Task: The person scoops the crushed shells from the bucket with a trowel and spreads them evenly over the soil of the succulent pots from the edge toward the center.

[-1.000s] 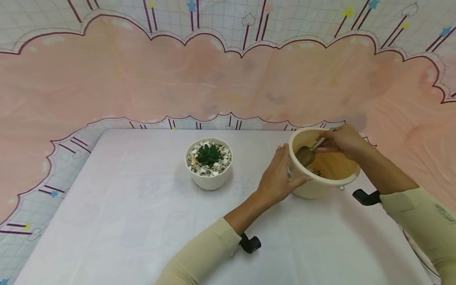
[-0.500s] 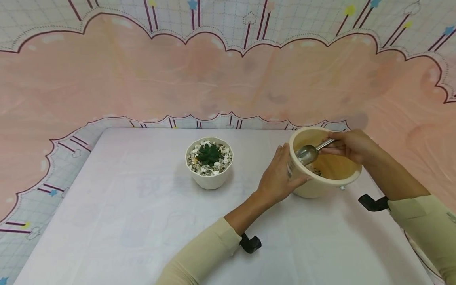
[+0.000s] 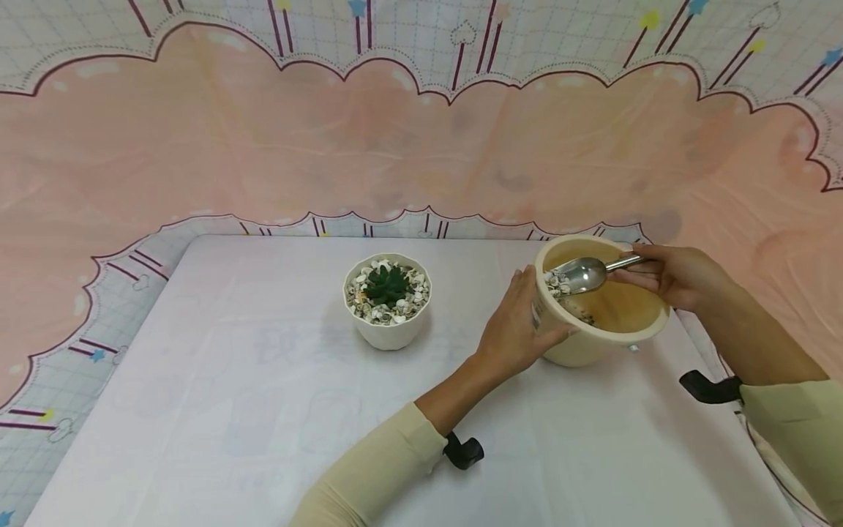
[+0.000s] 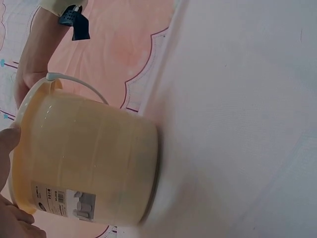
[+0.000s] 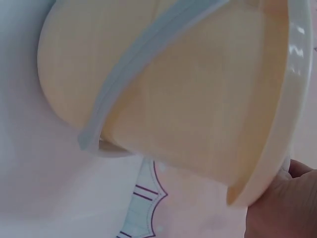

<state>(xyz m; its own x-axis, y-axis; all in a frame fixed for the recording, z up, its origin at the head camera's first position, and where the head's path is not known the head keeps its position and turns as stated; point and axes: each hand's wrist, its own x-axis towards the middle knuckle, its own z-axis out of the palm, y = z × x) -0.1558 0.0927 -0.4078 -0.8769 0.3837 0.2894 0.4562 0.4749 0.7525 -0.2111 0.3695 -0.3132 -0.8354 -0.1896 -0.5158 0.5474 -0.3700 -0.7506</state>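
A cream-yellow plastic bucket point(image 3: 596, 344) with a thick rounded rim, a thin pale wire-like handle folded down against its side point(image 4: 79, 84) and a small white printed label low on its wall point(image 4: 64, 201) stands on the white table near the right edge, tipped slightly toward the left. Inside it, a few small pale pebbles point(image 3: 585, 318) lie at the bottom. A shiny metal scoop with a slim handle point(image 3: 582, 274) is held level just above the bucket's opening, its bowl pointing left and carrying a small heap of whitish pebbles at its tip.
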